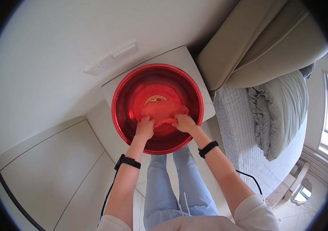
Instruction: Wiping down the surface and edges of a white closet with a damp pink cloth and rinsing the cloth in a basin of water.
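A large red metal basin [118, 130] stands on a white bedside cabinet top [181, 56], partly over its front edge. Inside the basin both my hands grip a red cloth [164, 111], spread between them with a rolled or folded edge towards me. My left hand [145, 127] holds the cloth's left end, and my right hand [184, 122] holds its right end. Beyond the cloth, a patterned gold print [155, 98] shows on the basin's bottom, partly covered by the cloth. Whether there is water in the basin, I cannot tell.
A wall with a socket [99, 67] and a switch plate [125, 49] rises behind the cabinet. At the right are a beige padded headboard [244, 43] and a bed with a checked sheet [233, 115] and a folded quilt [279, 115]. White cabinet doors [54, 147] stand at the left.
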The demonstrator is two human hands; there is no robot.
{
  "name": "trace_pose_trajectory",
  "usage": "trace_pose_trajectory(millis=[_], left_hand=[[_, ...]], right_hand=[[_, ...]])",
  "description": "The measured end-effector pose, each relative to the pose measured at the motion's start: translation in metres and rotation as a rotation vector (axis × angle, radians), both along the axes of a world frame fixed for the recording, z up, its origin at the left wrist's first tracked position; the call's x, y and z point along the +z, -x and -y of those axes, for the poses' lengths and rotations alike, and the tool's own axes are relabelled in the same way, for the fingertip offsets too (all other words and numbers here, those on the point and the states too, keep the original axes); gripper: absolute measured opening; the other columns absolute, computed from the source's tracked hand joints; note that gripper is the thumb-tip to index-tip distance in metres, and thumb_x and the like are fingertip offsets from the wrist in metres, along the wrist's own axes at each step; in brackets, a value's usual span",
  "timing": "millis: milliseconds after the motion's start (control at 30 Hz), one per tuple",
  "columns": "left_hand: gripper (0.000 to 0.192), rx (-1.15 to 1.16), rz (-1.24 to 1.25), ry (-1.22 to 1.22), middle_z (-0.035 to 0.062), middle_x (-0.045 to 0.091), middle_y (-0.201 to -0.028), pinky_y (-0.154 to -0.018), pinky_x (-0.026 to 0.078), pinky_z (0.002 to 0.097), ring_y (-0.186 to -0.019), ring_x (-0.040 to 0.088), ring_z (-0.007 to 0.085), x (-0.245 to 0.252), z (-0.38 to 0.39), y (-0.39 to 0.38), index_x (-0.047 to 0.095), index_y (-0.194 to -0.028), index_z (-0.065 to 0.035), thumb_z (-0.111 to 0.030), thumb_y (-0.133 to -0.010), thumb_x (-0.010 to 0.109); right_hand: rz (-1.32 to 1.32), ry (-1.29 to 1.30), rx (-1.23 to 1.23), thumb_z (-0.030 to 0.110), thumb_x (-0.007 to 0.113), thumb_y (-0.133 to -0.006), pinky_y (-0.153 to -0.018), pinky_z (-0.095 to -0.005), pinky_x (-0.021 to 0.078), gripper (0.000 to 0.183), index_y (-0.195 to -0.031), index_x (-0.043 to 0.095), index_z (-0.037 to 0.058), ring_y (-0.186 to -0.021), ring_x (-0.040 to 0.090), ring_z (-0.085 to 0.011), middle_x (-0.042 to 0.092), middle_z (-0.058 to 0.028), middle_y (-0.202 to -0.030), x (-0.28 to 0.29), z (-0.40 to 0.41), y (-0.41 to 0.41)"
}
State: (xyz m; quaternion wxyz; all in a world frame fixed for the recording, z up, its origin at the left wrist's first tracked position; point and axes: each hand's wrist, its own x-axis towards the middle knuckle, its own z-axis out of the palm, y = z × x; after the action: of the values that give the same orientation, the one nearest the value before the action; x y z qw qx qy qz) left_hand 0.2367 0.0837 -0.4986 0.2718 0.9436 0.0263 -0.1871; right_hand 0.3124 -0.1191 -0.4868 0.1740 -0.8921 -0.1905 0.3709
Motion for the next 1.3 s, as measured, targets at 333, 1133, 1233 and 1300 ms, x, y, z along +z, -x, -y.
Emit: trace_pose_trajectory(millis=[333, 1133, 1233, 1300], left_hand=[[0.021, 0.134, -0.043, -0.012, 0.0170, 0.058, -0.101, -0.081, 0.048, 0.0432, -0.095, 0.057, 0.0359, 0.012, -0.013, 0.003, 0.057, -0.097, -0.0043, -0.008, -0.078, 0.063], [0.043, 1.235, -0.667, 1.483, 0.0126, 0.059, -0.103, -0.085, 0.051, 0.0480, -0.100, 0.060, 0.0247, 0.023, 0.019, -0.005, 0.049, -0.121, -0.0092, -0.040, -0.092, 0.054], [0.034, 1.002, -0.507, 1.873, 0.0135, 0.060, -0.102, -0.082, 0.054, 0.0419, -0.096, 0.062, 0.0254, -0.013, 0.000, 0.005, 0.049, -0.118, -0.0039, -0.028, -0.095, 0.050], [0.028, 1.050, -0.583, 1.856, 0.0130, 0.061, -0.103, -0.078, 0.056, 0.0362, -0.092, 0.063, 0.0254, -0.022, 0.000, 0.006, 0.048, -0.118, -0.0005, -0.013, -0.095, 0.039]], right_hand=[[0.134, 0.101, 0.033, 0.016, 0.053, -0.085, -0.086, -0.0446, 0.0469, 0.021, -0.103, 0.062, 0.0088, -0.098, 0.060, -0.0328, 0.062, -0.0132, -0.102, 0.032, -0.010, 0.006], [0.083, -0.556, -0.248, 0.015, 0.071, -0.073, -0.062, -0.0360, 0.0423, 0.028, -0.067, 0.047, 0.0021, -0.066, 0.054, -0.0257, 0.053, -0.0083, -0.072, 0.016, -0.047, 0.030], [-0.088, -0.795, -0.162, 0.009, 0.072, -0.072, -0.057, -0.0339, 0.0369, 0.031, -0.065, 0.042, 0.0028, -0.061, 0.047, -0.0204, 0.047, -0.0051, -0.068, 0.077, -0.058, 0.040], [-0.196, -0.762, -0.152, 0.007, 0.073, -0.070, -0.063, -0.0315, 0.0410, 0.027, -0.069, 0.046, 0.0033, -0.067, 0.051, -0.0185, 0.048, -0.0050, -0.071, 0.089, -0.052, 0.034]])
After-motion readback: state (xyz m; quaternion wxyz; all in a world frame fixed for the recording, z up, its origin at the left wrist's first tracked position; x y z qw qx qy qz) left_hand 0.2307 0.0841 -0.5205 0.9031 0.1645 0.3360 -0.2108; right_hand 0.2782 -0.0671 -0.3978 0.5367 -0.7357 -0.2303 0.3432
